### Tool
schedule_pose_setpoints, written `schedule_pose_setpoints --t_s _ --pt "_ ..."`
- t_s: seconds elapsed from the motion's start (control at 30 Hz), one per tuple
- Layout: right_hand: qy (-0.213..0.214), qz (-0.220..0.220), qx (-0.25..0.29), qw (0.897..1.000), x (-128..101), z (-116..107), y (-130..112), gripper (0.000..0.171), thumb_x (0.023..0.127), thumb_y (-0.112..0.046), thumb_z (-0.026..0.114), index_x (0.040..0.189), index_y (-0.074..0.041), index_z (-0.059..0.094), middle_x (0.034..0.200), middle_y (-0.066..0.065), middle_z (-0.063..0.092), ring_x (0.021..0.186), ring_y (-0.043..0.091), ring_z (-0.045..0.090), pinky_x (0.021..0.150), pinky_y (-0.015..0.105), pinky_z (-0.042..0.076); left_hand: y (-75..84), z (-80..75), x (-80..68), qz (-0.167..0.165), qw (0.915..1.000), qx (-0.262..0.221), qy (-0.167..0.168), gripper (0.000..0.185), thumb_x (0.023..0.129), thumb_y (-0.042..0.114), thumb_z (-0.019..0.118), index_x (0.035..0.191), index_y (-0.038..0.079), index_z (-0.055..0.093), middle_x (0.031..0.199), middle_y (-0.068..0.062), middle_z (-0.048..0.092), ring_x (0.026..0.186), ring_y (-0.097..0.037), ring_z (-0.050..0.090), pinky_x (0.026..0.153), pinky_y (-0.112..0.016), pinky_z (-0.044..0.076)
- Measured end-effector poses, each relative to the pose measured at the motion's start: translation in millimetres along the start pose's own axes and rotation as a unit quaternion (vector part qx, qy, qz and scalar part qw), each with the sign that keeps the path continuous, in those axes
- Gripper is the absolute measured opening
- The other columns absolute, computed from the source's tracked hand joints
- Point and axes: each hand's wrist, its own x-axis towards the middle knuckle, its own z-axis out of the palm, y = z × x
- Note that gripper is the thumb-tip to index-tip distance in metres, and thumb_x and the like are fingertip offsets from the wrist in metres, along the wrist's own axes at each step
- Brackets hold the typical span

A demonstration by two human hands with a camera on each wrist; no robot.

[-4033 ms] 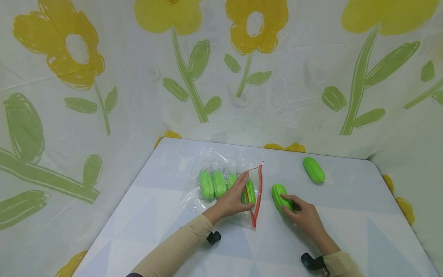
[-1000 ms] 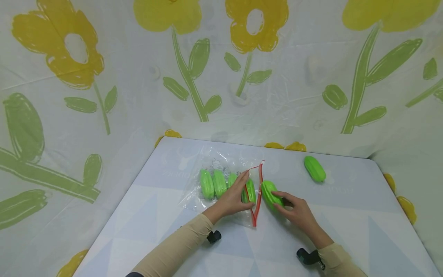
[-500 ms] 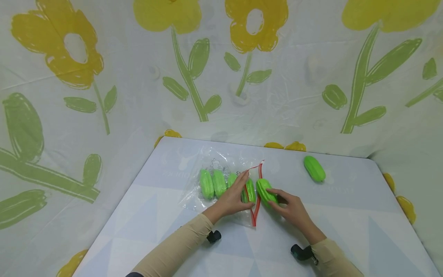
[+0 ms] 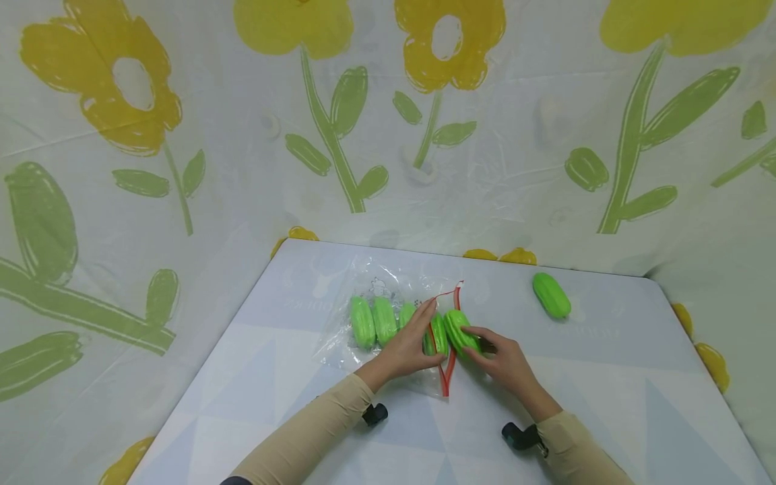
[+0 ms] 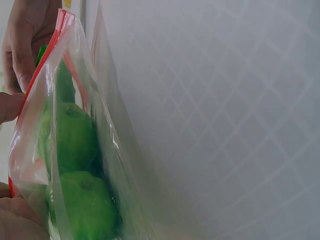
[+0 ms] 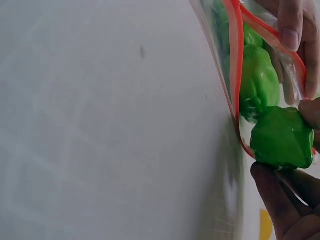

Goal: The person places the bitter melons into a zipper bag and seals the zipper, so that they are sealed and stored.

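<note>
the right hand (image 4: 503,362) pinches a ribbed green piece (image 4: 456,329) between its thumb and fingers, gripping it by the side that faces away from the clear bag (image 4: 388,276). this piece sits at the bag's open mouth, on the right of the bag, where it covers part of the red rim (image 4: 450,367) and lies just beside the nearest piece within. its long axis runs slantwise along the mouth: the far end leans in toward the bag, the near end swings out to the right of it.

the left hand (image 4: 403,350) lies over the mouth end of the bag, thumb and fingers spread wide, holding the raised lip between them. inside the bag is a row of four green pieces (image 4: 384,322), side by side, their long axes close to parallel and crossing the bag's length; the third is mostly hidden by the left hand.

a loose green piece (image 4: 552,295) rests on the bench (image 4: 254,384) well apart from the bag, beyond its mouth to the right and farther back, its far end also tilted toward the bag. behind the bag hangs a flower-printed curtain (image 4: 515,148).
</note>
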Motion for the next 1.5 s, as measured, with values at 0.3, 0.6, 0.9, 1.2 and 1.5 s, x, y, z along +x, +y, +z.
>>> schedule_pose_setpoints --t_s 0.3,0.6,0.9,1.2,1.5 --pt "-0.028 0.014 0.01 0.999 0.7 0.3 -0.4 0.045 0.084 -0.032 0.069 0.127 -0.03 0.056 0.128 0.002 0.057 0.107 0.022 0.06 0.084 0.036 0.053 0.4 0.1 -0.4 0.0 1.0 -0.004 0.003 0.107 0.075 0.036 0.076 0.151 0.012 0.005 0.156 0.0 0.007 0.139 -0.019 0.019 0.106 -0.038 0.033" --pt "-0.033 0.01 0.008 0.999 1.2 0.2 1.0 0.046 0.083 -0.036 0.068 0.128 -0.031 0.056 0.117 -0.001 0.062 0.087 0.012 0.062 0.075 0.028 0.055 -0.1 0.9 -0.7 -0.004 1.0 -0.003 0.002 0.109 0.075 0.036 0.075 0.15 0.021 -0.002 0.156 0.0 0.008 0.14 -0.018 0.018 0.107 -0.038 0.032" --pt "-0.036 0.006 0.01 0.999 3.6 0.5 -1.1 0.046 0.083 -0.04 0.067 0.127 -0.029 0.057 0.104 -0.006 0.064 0.079 0.009 0.058 0.069 0.025 0.052 -0.2 0.9 -0.6 -0.004 1.0 -0.007 0.001 0.108 0.075 0.036 0.075 0.15 0.023 -0.001 0.156 0.002 0.007 0.14 -0.018 0.017 0.107 -0.038 0.032" --pt "-0.063 0.006 0.03 0.998 4.1 2.6 -3.6 0.048 0.082 -0.043 0.066 0.128 -0.031 0.055 0.109 -0.006 0.063 0.082 0.009 0.059 0.074 0.026 0.053 1.4 0.1 0.4 -0.006 1.0 -0.005 -0.003 0.108 0.075 0.038 0.075 0.15 0.024 -0.002 0.156 0.003 0.006 0.139 -0.018 0.02 0.106 -0.038 0.034" --pt "-0.083 0.018 0.029 0.996 4.2 5.5 -3.7 0.052 0.082 -0.047 0.065 0.13 -0.034 0.052 0.115 -0.003 0.062 0.086 0.008 0.062 0.076 0.025 0.053 1.0 -0.4 0.3 -0.004 1.0 -0.005 -0.004 0.108 0.076 0.037 0.074 0.15 0.026 -0.004 0.155 0.005 0.004 0.139 -0.017 0.02 0.105 -0.037 0.036"
